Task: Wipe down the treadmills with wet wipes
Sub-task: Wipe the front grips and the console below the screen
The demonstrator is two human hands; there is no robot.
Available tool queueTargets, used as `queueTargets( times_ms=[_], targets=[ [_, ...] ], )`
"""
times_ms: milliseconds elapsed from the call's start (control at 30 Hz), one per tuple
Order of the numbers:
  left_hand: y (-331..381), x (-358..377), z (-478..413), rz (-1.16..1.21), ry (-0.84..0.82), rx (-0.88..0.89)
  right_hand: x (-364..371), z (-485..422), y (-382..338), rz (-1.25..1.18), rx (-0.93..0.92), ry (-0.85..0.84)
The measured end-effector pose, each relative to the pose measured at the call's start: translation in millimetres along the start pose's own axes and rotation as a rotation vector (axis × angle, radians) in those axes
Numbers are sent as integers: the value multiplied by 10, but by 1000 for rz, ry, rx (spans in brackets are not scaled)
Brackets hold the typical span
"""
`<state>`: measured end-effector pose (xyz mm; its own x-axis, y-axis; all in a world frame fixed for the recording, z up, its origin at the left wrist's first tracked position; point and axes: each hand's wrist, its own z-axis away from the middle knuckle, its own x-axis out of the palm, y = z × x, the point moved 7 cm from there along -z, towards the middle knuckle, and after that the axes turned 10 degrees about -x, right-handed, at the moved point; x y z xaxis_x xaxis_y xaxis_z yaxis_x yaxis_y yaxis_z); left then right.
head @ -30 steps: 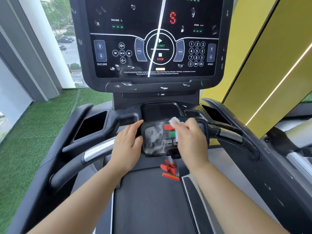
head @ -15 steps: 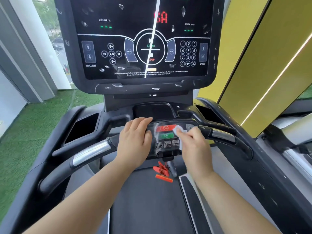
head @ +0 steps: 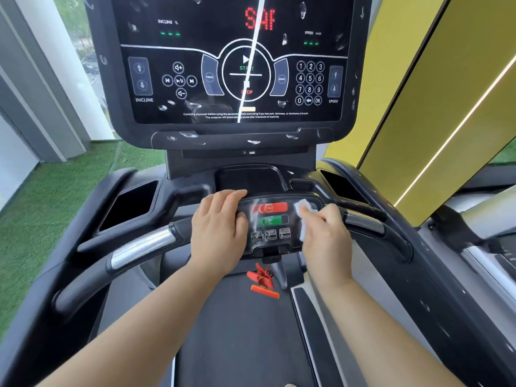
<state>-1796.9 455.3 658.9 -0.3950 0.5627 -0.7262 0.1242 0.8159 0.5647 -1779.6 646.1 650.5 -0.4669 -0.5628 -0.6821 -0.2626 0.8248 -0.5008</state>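
A black treadmill fills the view, with a large display console (head: pixel 231 65) above and a small control panel (head: pixel 272 222) with a red stop and a green start button between the handlebars. My right hand (head: pixel 325 236) holds a white wet wipe (head: pixel 303 210) and presses it on the panel's right side. Wet streaks show on the panel's left part. My left hand (head: pixel 219 227) rests flat over the panel's left edge, fingers straight.
A red safety clip (head: pixel 264 282) hangs on a cord below the panel, over the dark belt (head: pixel 237 331). Silver-banded handlebars (head: pixel 139 250) curve out to both sides. Green turf (head: pixel 42 208) lies left, a yellow wall (head: pixel 432 93) right, another treadmill (head: pixel 488 247) far right.
My right hand has slid the wipe from the panel's middle to its right side. My left hand has shifted up over the panel's left edge. The display's red letters have changed.
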Motion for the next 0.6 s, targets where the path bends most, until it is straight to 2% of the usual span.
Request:
queueTargets(
  times_ms=[67,133,167,233,300,400,467,533,600],
  targets=[
    [1,6,-1,-2,17,0,137,76,-286,63,-146,-59],
    [-3,4,-1,13,21,0,231,106,-497,-36,-204,-111],
    [-6,0,2,19,16,-1,252,96,-499,-116,-188,-145],
    [-17,-5,5,25,6,18,148,16,-418,-101,-198,-72],
    [-26,-12,-5,37,2,34,14,-59,-111,-93,-81,13],
    [-35,-4,-4,44,12,28,-8,-102,8,-21,10,-40],
    [-27,-2,2,44,29,22,53,-91,-181,-4,-36,-7],
    [-22,-5,3,49,39,17,211,-101,-467,-124,-63,-85],
    [-22,-10,-3,73,27,2,383,-114,-766,-128,-176,-201]
  ],
)
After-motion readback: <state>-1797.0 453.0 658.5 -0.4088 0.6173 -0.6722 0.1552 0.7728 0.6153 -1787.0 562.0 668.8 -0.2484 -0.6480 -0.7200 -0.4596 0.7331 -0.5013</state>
